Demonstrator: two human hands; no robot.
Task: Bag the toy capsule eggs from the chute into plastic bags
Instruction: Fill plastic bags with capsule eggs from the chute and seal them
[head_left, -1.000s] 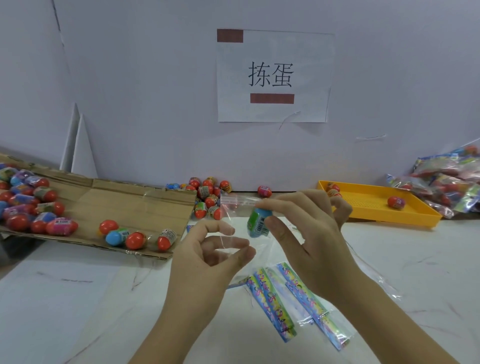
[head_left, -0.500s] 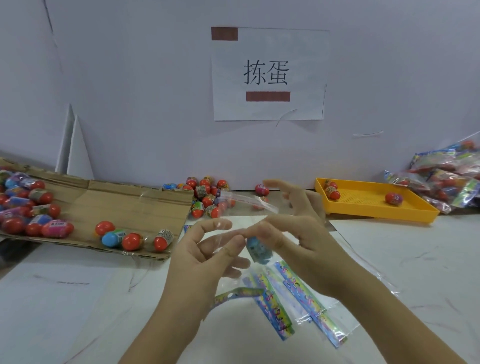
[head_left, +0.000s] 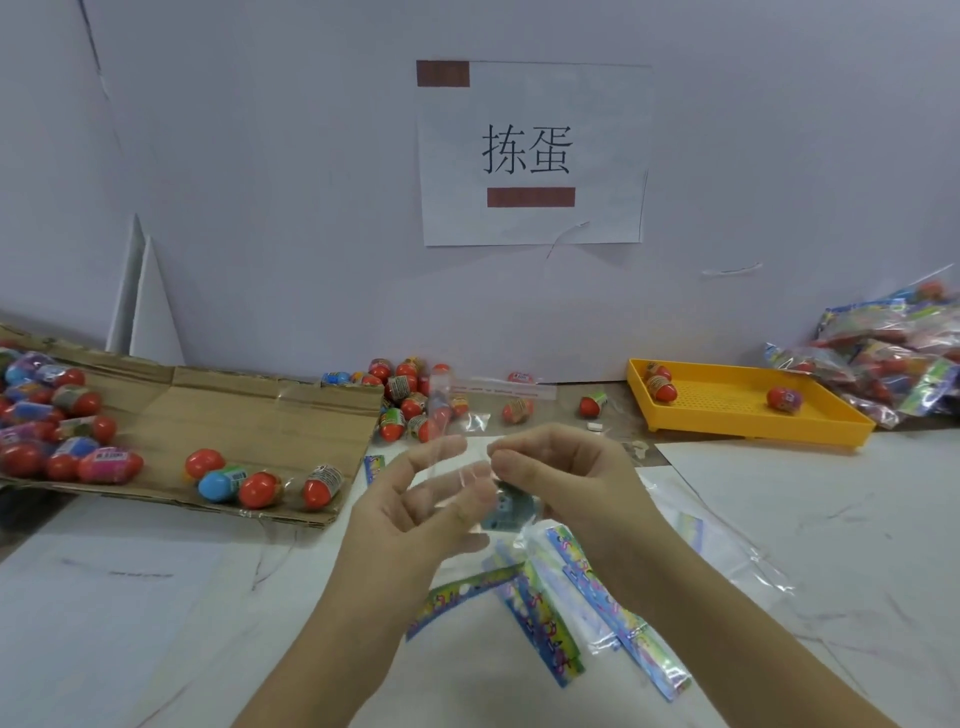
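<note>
Both my hands hold a clear plastic bag (head_left: 451, 457) above the table centre. My left hand (head_left: 421, 499) pinches its left side and my right hand (head_left: 561, 478) pinches its upper right edge. A blue-green capsule egg (head_left: 511, 512) sits low inside the bag, just under my right fingers. The cardboard chute (head_left: 218, 415) lies at the left with several red, blue and pink eggs (head_left: 260, 486) on it. More eggs (head_left: 410, 400) lie piled at the chute's far end by the wall.
Flat printed bags (head_left: 566, 613) lie on the white table under my hands. A yellow tray (head_left: 727, 421) at the right holds three eggs. Filled bags (head_left: 883, 364) are heaped at the far right. A paper sign (head_left: 530, 150) hangs on the wall.
The egg went from my right fingertips down into the bag. My right hand let it go and now pinches the bag's edge; both hands lowered slightly.
</note>
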